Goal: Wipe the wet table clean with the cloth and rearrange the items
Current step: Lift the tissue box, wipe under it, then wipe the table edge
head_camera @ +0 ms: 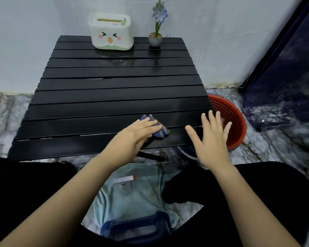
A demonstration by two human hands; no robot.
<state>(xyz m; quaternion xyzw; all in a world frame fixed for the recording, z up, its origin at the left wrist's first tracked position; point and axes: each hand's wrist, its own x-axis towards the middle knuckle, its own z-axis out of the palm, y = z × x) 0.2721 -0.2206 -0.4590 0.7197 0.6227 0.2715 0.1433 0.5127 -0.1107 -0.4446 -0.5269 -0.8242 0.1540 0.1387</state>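
Note:
A low black slatted table (pixel 103 97) fills the middle of the view. On its near right part lies a small blue and grey cloth (pixel 161 131). My left hand (pixel 137 132) presses flat on the cloth with straight fingers. My right hand (pixel 212 138) hovers with spread fingers over the table's near right corner and holds nothing. At the table's far edge stand a white tissue box (pixel 111 32) with a cartoon face and a small grey pot (pixel 155 39) with a purple flower.
A red perforated basket (pixel 236 122) sits on the floor beside the table's right edge. A light blue cloth (pixel 132 196) and a blue-handled object (pixel 136 229) lie near my legs. A dark curtain (pixel 284 68) hangs at right.

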